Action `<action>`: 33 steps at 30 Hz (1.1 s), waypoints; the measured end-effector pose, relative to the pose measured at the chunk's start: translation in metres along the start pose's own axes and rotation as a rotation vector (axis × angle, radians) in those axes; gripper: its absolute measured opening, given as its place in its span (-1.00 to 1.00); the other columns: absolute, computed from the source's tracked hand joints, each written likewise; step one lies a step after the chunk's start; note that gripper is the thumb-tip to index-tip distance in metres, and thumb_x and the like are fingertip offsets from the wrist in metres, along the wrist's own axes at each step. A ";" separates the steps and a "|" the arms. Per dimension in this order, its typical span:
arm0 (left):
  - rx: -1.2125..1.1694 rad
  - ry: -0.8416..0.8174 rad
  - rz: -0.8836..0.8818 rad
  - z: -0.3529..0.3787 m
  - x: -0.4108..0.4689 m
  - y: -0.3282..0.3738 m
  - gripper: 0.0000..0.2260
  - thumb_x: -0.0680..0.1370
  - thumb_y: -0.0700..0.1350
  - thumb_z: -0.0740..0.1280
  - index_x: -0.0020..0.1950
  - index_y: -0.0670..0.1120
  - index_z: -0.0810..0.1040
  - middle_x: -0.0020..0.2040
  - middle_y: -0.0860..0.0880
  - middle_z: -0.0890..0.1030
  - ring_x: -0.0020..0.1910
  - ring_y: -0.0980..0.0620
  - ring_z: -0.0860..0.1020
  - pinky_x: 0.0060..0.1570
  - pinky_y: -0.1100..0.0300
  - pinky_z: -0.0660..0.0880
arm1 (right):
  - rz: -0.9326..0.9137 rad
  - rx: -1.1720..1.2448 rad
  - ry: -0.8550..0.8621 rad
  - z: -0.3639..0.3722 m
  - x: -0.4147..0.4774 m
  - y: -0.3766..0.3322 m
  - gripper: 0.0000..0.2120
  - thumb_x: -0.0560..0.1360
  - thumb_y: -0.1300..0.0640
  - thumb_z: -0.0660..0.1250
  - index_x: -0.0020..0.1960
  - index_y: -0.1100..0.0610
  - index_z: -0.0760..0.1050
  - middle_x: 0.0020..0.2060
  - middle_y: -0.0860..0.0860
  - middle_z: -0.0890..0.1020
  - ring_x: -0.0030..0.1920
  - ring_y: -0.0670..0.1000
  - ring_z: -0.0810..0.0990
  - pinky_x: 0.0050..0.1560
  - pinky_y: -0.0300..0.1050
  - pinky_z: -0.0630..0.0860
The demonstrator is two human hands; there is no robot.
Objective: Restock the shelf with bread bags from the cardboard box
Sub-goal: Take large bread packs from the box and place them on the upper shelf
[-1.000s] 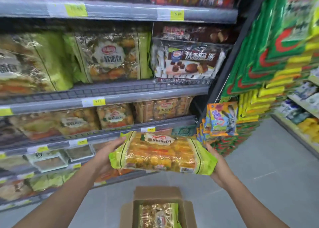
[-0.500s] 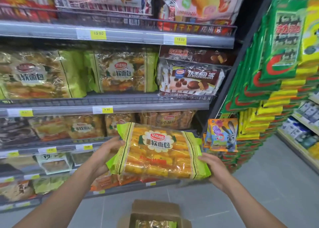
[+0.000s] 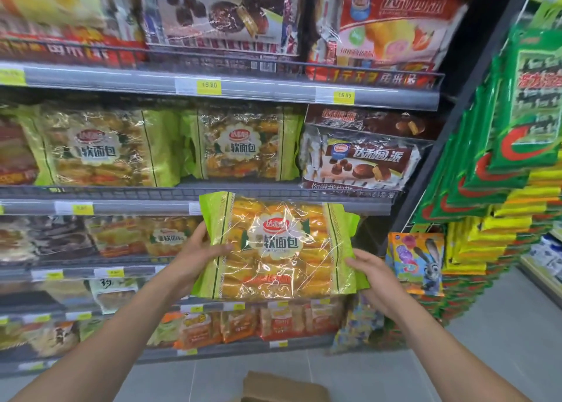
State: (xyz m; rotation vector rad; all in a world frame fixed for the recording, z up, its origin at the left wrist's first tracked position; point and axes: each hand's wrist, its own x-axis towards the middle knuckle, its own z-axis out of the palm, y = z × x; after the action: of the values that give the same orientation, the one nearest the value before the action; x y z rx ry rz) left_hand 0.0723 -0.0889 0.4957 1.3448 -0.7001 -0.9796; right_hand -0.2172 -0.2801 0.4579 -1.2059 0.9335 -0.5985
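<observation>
Hands: left hand and right hand clasp one bread bag by its ends.
Shelf: two matching bags stand there; this one not yet placed.
Cardboard box: contents unseen.

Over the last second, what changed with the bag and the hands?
The bread bag was lifted from waist height and tipped from flat to upright, label facing the camera, now in front of the shelf edge. The view tilted up, so only a flap of the cardboard box shows. Unchanged: left hand and right hand grip its two ends.
</observation>
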 end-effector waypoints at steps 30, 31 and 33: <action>0.088 0.041 0.158 -0.144 0.194 0.091 0.10 0.18 0.24 0.65 0.60 0.06 0.20 0.58 -0.06 0.28 0.53 -0.16 0.31 0.50 -0.23 0.23 | -0.303 -0.341 0.264 0.146 0.168 -0.136 -0.03 0.46 -0.12 0.49 0.61 0.25 0.01 0.57 0.13 0.21 0.54 0.13 0.24 0.48 0.05 0.25; 0.100 0.066 0.160 -0.143 0.198 0.096 0.05 0.25 0.21 0.64 0.60 0.05 0.18 0.59 -0.06 0.27 0.54 -0.16 0.29 0.50 -0.23 0.22 | -0.325 -0.350 0.287 0.148 0.174 -0.140 -0.02 0.45 -0.13 0.49 0.61 0.25 0.03 0.57 0.14 0.22 0.53 0.13 0.25 0.49 0.07 0.26; 0.106 0.146 0.177 -0.138 0.207 0.104 -0.09 0.45 0.04 0.55 0.64 -0.05 0.07 0.62 -0.09 0.18 0.56 -0.16 0.22 0.52 -0.16 0.20 | -0.345 -0.358 0.331 0.157 0.188 -0.147 -0.06 0.45 -0.12 0.50 0.59 0.26 0.09 0.55 0.13 0.26 0.52 0.14 0.27 0.48 0.10 0.28</action>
State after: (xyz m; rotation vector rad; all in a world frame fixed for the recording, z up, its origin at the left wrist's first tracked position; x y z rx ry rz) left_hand 0.3049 -0.2124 0.5550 1.4054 -0.7544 -0.7043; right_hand 0.0248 -0.3932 0.5570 -1.6395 1.1524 -0.9549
